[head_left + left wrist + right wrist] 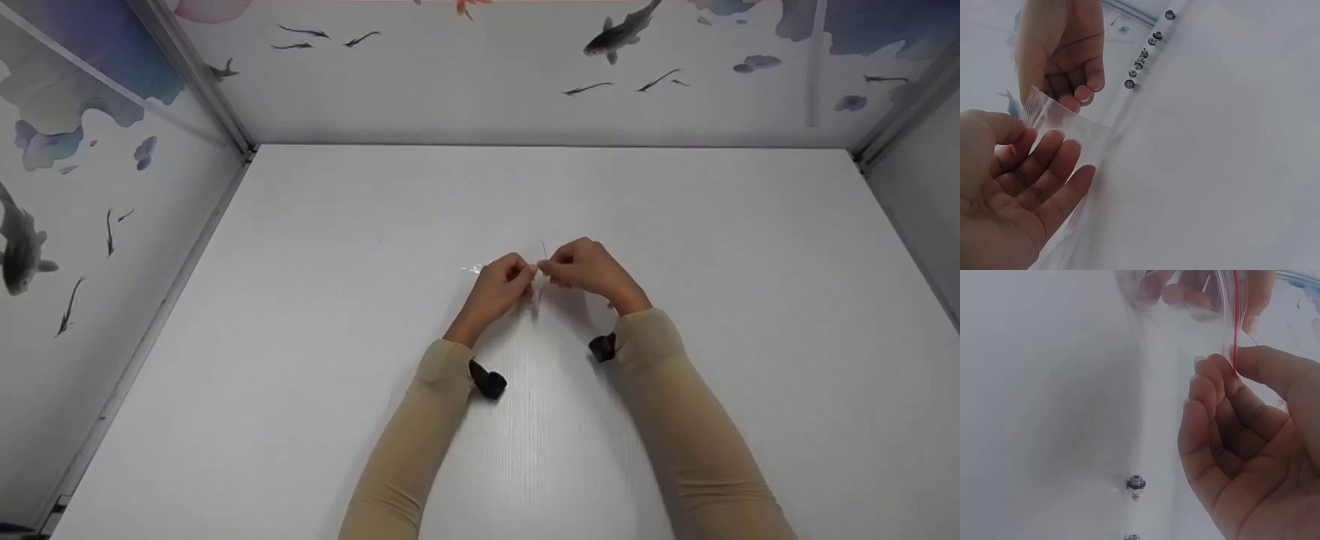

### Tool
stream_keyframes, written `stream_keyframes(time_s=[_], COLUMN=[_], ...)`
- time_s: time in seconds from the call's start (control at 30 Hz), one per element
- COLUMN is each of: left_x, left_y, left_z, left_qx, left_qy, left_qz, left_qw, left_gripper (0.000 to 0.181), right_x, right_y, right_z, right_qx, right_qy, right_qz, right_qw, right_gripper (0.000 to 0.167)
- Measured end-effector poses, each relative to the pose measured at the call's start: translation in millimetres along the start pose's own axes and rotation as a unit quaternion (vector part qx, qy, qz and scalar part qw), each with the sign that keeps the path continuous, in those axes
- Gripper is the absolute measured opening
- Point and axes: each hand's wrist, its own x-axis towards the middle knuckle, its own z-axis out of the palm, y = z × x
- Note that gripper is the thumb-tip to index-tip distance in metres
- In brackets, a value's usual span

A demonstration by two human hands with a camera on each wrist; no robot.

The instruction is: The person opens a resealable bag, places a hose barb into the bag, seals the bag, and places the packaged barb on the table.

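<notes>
clear zip bag [1188, 329], a red line [1236, 320] along its mouth, is held up over the white table [300, 337]. from the left: a glint [474, 268], perhaps more clear plastic, beside the left hand [495, 291], thumb and forefinger pinching the bag's edge; the right hand [589, 268] pinching it by the red line; then small metal fittings [1138, 65] in a row.

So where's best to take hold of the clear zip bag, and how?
I'd pinch the zip edge of the clear zip bag, coming from the right, thumb and finger on opposite faces: it's a narrow, lined strip, likely stiffer than the thin, see-through rest. The right grip pinches it there.
</notes>
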Motion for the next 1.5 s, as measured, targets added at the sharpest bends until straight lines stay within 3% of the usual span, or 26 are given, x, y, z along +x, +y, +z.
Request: stream_keyframes(time_s=[0.57,0.97,1.23,1.5], left_x=[-0.4,-2.8,-3.3,-4.6], left_y=[-4.7,-4.9,-5.3,-6.2], left_z=[-5.8,-13.2,-16.8,-22.2], left_qx=[-0.013,0.024,0.040,0.047], left_qy=[0.012,0.033,0.036,0.035], left_qz=[-0.010,-0.005,0.007,0.039], left_qw=[0.9998,0.9992,0.9985,0.9975], left_gripper=[0.020,0.019,0.018,0.020], right_x=[-2.5,-4.6,-6.4,-8.4], right_y=[-2.0,-5.0,-5.7,-3.2], right_z=[-6.1,-11.4,-15.4,-20.0], right_qx=[-0.038,-0.072,-0.088,-0.105], right_qy=[-0.014,-0.025,-0.034,-0.042], right_qz=[0.033,0.040,0.029,0.012], right_qw=[0.9986,0.9963,0.9952,0.9935], right_gripper=[0.028,0.026,0.025,0.024])
